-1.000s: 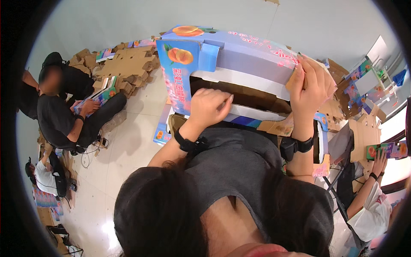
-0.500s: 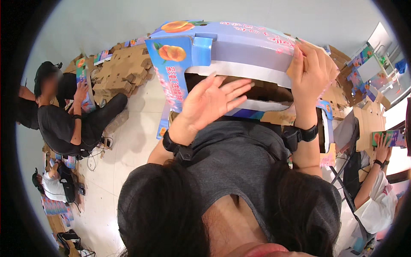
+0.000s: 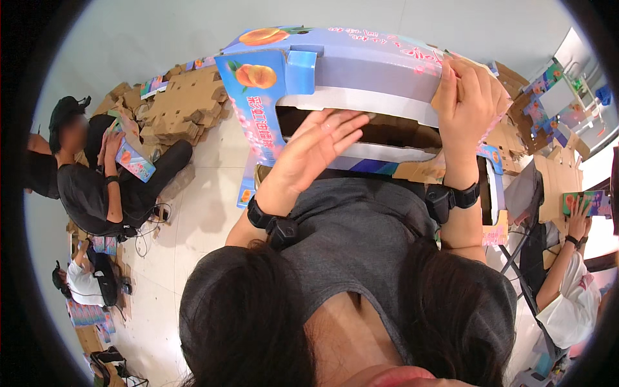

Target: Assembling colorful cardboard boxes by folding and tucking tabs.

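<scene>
A blue and lilac cardboard fruit box (image 3: 374, 72) with peach pictures stands in front of me. A long opening in its near side shows the bare brown inside. My right hand (image 3: 469, 103) grips the box's right end, thumb on the near face and fingers bent over the top edge. My left hand (image 3: 322, 145) is raised in front of the opening, palm turned up and fingers stretched out, with nothing in it. Whether its fingertips touch the box I cannot tell. Part of another printed box (image 3: 492, 187) shows below, by my right forearm.
Stacked flat brown cardboard (image 3: 184, 106) lies at the far left. A person in black (image 3: 90, 187) sits at left with a printed box (image 3: 134, 158); another in white (image 3: 87, 284) is farther back. At right, a person's hands (image 3: 578, 219) hold a green and purple box (image 3: 583, 203).
My left hand has turned and its fingers have drawn closer together, shifting slightly left. My right hand keeps its grip. The person at left has lowered and tilted their box.
</scene>
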Motion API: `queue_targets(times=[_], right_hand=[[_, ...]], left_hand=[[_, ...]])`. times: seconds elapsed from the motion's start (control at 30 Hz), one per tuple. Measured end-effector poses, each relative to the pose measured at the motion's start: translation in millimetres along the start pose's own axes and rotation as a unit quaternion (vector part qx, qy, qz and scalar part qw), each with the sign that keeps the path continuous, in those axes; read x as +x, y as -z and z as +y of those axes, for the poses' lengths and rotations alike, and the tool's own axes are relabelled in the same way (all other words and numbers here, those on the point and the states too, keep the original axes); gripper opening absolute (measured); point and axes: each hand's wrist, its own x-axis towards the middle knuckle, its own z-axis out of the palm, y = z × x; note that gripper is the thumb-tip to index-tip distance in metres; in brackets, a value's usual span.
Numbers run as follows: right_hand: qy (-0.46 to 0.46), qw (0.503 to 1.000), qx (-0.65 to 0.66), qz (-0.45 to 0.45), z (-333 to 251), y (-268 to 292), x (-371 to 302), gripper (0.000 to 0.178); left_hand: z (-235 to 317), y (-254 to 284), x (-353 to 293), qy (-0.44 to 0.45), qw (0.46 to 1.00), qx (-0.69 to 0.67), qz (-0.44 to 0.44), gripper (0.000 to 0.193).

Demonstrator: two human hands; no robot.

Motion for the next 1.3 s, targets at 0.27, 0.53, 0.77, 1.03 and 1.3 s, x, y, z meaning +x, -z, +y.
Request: queue_targets(times=[0.27, 0.53, 0.77, 1.03, 1.3], right_hand=[[0.004, 1.0, 0.006, 0.017, -4.5, 6.5, -8.0, 0.016], [0.008, 1.0, 0.0, 0.016, -2.6, 11.5, -14.9, 0.019], [0.014, 1.0, 0.012, 0.025, 3.6, 14.2, -18.2, 0.02], [0.003, 0.998, 0.042, 0.04, 4.5, 9.8, -17.4, 0.019], [-0.005, 0.998, 0.043, 0.042, 0.9, 11.4, -13.4, 0.015]], left_hand=[[4.8, -3.7, 3.2, -0.046, 0.994, -0.03, 0.098, 0.047], [-1.8, 7.2, 3.9, -0.093, 0.994, -0.047, 0.025, 0.05], [-6.4, -7.7, 9.8, -0.155, 0.975, 0.09, 0.133, 0.048], [-15.6, -27.9, 18.2, -0.202, 0.929, 0.155, 0.268, 0.053], [-3.6, -34.3, 12.7, -0.14, 0.956, 0.11, 0.233, 0.056]])
